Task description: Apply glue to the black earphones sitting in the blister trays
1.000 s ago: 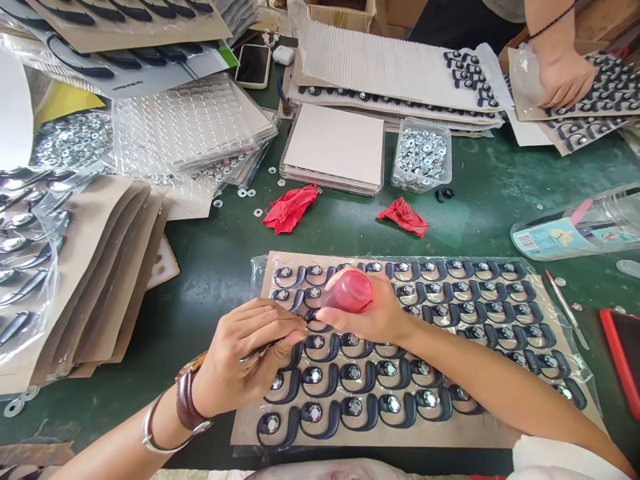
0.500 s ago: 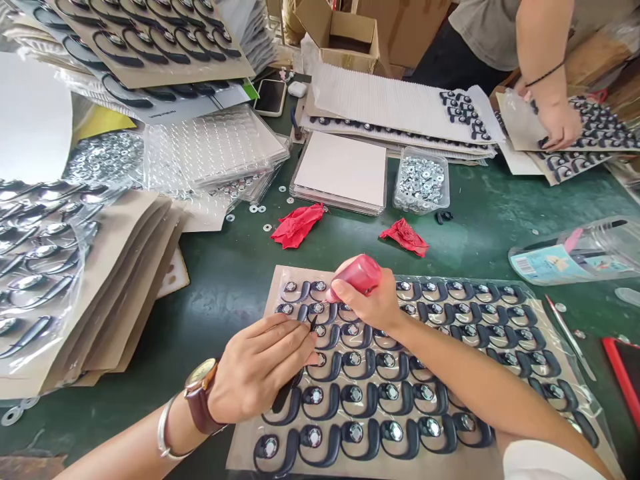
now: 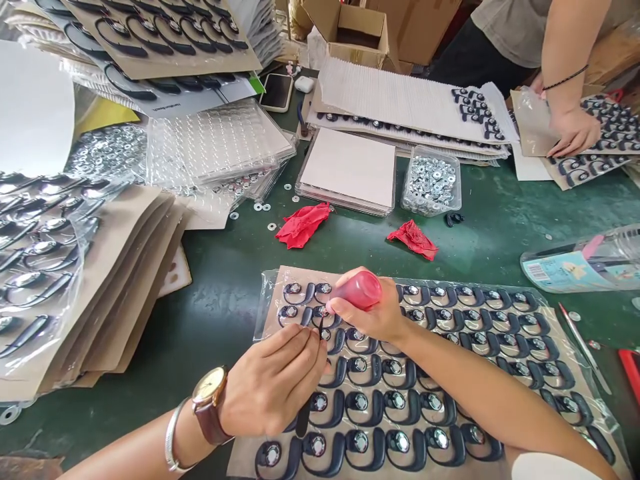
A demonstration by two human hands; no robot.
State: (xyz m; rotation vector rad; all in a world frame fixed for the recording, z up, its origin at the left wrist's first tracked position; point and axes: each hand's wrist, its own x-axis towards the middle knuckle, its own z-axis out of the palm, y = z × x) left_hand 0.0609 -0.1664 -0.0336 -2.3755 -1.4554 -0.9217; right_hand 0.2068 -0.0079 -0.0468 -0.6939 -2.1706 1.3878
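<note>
My right hand [image 3: 373, 317] is wrapped around a small red squeeze bottle [image 3: 361, 291], its narrow end tipped down to the left. In my left hand [image 3: 277, 380] is a pair of black tweezers [image 3: 303, 419], point upward near the bottle's tip. Both tips meet over one piece in the upper left part of a brown card [image 3: 273, 320]. Rows of black hook-shaped pieces [image 3: 360, 402] with shiny round centres cover this card, under clear film. My right forearm crosses over the card's right half and hides some pieces.
Red crumpled wrappers [image 3: 303, 225], a tub of metal washers [image 3: 432, 181] and a stack of white sheets [image 3: 349, 170] lie beyond the card. Stacked loaded cards [image 3: 120, 280] rise at left. A clear jar [image 3: 583, 263] lies right. A co-worker's hand [image 3: 575, 130] handles cards at far right.
The view has shifted slightly, so most things sit a little further right. My left hand has moved right and the tweezer tip stands nearer the bottle's tip. Both hands keep their grip.
</note>
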